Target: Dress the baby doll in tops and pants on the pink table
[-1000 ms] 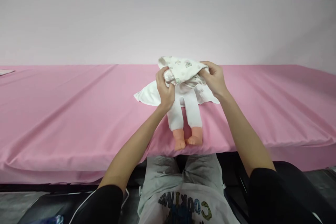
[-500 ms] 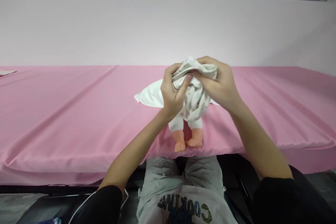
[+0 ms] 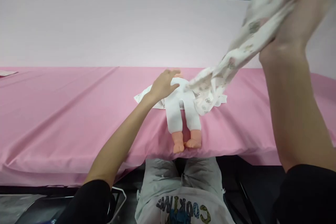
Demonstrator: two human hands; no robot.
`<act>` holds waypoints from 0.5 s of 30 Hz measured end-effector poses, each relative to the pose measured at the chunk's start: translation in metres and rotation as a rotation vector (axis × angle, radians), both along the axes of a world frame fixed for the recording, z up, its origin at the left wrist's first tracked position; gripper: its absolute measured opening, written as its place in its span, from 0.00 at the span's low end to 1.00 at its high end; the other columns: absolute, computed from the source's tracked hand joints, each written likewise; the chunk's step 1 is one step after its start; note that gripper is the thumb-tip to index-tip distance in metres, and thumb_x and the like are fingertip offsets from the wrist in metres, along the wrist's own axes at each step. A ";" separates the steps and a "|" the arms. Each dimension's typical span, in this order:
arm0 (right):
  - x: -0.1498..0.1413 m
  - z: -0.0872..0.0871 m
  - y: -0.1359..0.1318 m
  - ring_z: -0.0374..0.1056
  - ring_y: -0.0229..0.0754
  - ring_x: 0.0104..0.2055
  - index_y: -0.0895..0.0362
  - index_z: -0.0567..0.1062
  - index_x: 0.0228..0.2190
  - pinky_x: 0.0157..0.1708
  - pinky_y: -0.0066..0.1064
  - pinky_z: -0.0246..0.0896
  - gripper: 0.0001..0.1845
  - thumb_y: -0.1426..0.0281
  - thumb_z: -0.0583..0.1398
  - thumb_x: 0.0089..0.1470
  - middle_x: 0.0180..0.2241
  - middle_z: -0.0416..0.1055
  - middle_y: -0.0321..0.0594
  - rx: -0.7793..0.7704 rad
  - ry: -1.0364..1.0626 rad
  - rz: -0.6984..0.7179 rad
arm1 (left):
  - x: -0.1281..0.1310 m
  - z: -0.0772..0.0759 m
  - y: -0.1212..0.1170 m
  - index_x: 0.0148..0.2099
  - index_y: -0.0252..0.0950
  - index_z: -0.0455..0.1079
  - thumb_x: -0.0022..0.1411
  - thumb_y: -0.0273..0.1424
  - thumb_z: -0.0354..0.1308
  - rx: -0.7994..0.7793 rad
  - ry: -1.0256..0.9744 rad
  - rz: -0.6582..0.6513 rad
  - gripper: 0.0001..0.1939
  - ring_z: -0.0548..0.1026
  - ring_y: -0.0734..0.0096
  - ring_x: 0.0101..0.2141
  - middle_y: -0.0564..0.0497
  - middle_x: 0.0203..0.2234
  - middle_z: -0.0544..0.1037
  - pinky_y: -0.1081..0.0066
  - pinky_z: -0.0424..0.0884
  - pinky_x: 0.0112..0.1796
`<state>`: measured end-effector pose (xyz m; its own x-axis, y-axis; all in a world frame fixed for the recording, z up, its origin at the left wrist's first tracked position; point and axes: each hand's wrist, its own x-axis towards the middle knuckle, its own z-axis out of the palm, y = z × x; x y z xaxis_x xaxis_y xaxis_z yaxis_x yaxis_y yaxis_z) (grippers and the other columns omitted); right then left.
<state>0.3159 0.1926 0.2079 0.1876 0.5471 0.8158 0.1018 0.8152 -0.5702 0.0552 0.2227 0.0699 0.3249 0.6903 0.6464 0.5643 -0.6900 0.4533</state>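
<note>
Printed cloth [image 3: 231, 59] has shifted up and right since the earlier frame; the right hand [image 3: 301, 21], blurred at the top edge, grips it. Left hand [image 3: 165, 85] is open at the doll [image 3: 174, 112], obscuring its upper end; the doll lies on the pink cover [image 3: 65, 112]

Cloth [image 3: 231, 63]: blurred, cut off by the top edge. Right hand [image 3: 296, 24]: blurred, likewise cropped above. Doll [image 3: 174, 112]: upper end partly behind left hand [image 3: 164, 85]; pale item [image 3: 7, 73], far left: cropped, unidentifiable.
</note>
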 end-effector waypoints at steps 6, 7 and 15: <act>-0.078 -0.017 -0.026 0.71 0.37 0.32 0.62 0.76 0.30 0.33 0.28 0.69 0.02 0.78 0.62 0.53 0.27 0.73 0.35 -0.187 -0.317 0.215 | 0.030 0.079 -0.027 0.56 0.43 0.57 0.58 0.36 0.62 0.256 -0.402 -0.491 0.26 0.67 0.63 0.57 0.53 0.58 0.62 0.66 0.70 0.53; -0.082 -0.016 -0.028 0.71 0.36 0.31 0.62 0.76 0.28 0.32 0.27 0.68 0.02 0.78 0.63 0.52 0.26 0.72 0.35 -0.149 -0.326 0.229 | 0.031 0.090 -0.032 0.52 0.40 0.61 0.59 0.35 0.62 0.341 -0.409 -0.481 0.21 0.71 0.65 0.52 0.52 0.54 0.66 0.66 0.71 0.51; -0.070 0.019 -0.013 0.63 0.26 0.30 0.60 0.76 0.27 0.32 0.18 0.60 0.08 0.84 0.62 0.46 0.25 0.69 0.27 0.153 -0.384 0.063 | 0.005 0.123 -0.015 0.35 0.35 0.62 0.59 0.40 0.61 0.255 -0.316 -0.316 0.15 0.73 0.74 0.32 0.55 0.27 0.67 0.64 0.73 0.37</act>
<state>0.2458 0.1791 0.2266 -0.1756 0.4145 0.8929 0.2309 0.8991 -0.3720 0.0603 0.2081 0.1927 0.2533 0.3980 0.8817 0.1729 -0.9154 0.3635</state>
